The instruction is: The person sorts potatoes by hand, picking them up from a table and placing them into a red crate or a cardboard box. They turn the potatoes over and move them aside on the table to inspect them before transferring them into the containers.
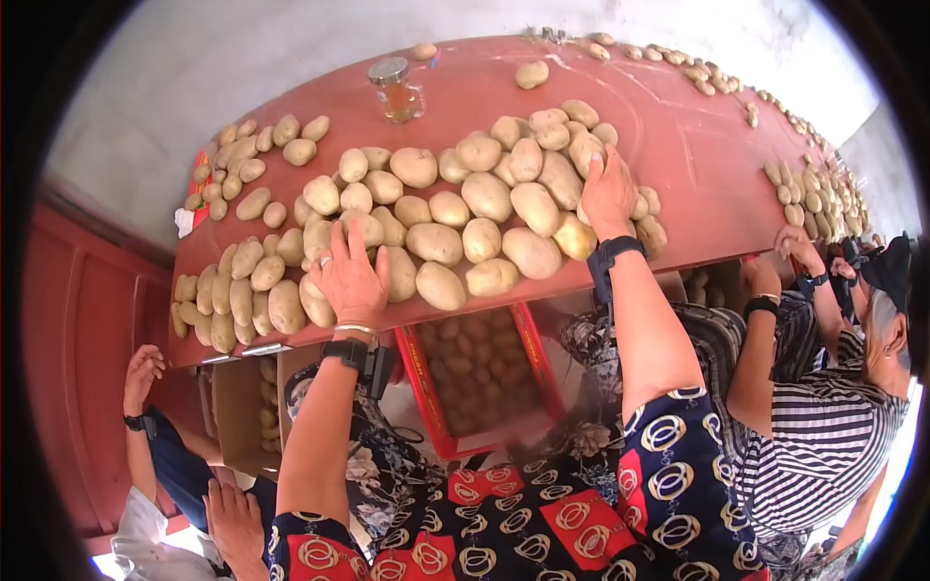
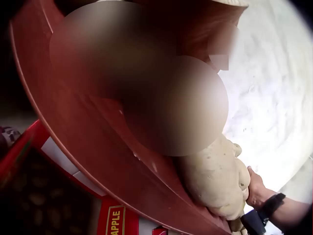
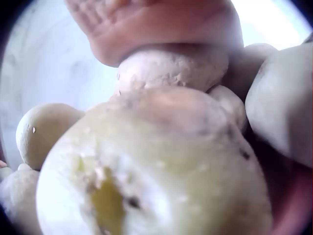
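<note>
In the head view, a red table [image 1: 697,145] with a curved edge stands against a pale wall [image 1: 242,58]. On it, potatoes [image 1: 486,196] lie in a broad heap, with others scattered near the wall, around a lidded glass mug [image 1: 397,105] of amber liquid. Below the near edge, between the person's arms, is a red crate [image 1: 542,360] of potatoes; a cardboard box [image 1: 232,402] stands to its left. People sit at both sides, one in a striped shirt [image 1: 823,436]. The left hand [image 1: 354,281], fingers spread, rests on potatoes at the heap's near side. The right hand [image 1: 610,198] lies over potatoes at the heap's right end, its fingers extended and slightly bent.

In the left wrist view, potatoes lie at lower right beside a hand with a black wristband [image 2: 257,188]. Much is blurred, so the left hand's hold cannot be told here.

In the right wrist view, a large potato fills the front, with part of the right hand touching a paler one behind it.
</note>
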Demonstrator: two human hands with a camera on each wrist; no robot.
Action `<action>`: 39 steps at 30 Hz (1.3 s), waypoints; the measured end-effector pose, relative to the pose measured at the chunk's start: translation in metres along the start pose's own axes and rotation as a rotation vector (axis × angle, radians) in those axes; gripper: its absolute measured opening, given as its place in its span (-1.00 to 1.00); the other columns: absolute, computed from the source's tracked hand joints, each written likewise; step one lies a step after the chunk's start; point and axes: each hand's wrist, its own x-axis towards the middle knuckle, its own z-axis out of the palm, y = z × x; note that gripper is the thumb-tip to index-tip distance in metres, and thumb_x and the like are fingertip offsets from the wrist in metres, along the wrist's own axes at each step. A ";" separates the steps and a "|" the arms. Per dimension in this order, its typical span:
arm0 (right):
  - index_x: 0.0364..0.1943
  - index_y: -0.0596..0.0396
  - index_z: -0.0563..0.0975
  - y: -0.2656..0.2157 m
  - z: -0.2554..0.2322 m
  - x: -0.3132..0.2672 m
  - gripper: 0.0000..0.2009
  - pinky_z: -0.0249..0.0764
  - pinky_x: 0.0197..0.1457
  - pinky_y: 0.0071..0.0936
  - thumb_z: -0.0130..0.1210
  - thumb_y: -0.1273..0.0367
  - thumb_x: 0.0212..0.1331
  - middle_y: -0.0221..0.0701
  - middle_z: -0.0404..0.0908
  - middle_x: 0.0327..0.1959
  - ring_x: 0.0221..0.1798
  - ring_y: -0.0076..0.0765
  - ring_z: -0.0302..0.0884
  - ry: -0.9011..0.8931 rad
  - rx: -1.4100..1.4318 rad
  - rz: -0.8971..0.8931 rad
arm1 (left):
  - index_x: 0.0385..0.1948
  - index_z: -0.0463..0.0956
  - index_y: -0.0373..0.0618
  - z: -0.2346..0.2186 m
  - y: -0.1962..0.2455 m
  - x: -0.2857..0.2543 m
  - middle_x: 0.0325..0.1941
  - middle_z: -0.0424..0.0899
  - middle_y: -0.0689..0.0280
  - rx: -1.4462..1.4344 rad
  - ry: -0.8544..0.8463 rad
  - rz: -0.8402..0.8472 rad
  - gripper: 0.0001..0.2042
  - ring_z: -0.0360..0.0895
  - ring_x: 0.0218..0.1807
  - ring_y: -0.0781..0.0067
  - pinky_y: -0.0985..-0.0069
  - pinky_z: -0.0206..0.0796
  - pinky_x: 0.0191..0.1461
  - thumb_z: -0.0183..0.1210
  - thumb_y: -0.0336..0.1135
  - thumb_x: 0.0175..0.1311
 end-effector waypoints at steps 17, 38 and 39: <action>0.18 0.12 0.35 0.000 -0.006 0.011 -0.51 0.21 0.24 -0.07 -0.21 0.09 0.29 -0.07 0.46 0.11 0.21 0.03 0.34 0.014 -0.122 -0.039 | 0.19 0.28 0.05 0.000 0.004 0.005 0.26 0.33 0.11 -0.069 0.026 -0.030 -0.46 0.45 0.01 0.09 0.09 0.02 0.21 0.11 -0.14 0.10; 0.20 0.26 0.26 0.045 0.019 0.040 -0.43 0.10 0.33 -0.11 -0.28 0.05 0.33 0.06 0.36 0.15 0.24 0.18 0.24 0.216 0.346 -0.123 | 0.16 0.31 0.05 0.003 0.003 0.007 0.27 0.35 0.15 -0.039 0.016 -0.041 -0.46 0.45 0.06 0.10 0.09 0.01 0.23 0.08 -0.07 0.08; 0.20 0.26 0.26 0.043 0.004 0.034 -0.43 0.10 0.33 -0.11 -0.28 0.05 0.33 0.06 0.36 0.15 0.24 0.18 0.24 0.217 0.336 -0.115 | 0.16 0.31 0.05 0.003 0.003 0.005 0.27 0.35 0.15 -0.045 0.008 -0.035 -0.46 0.45 0.06 0.10 0.09 0.01 0.23 0.08 -0.07 0.08</action>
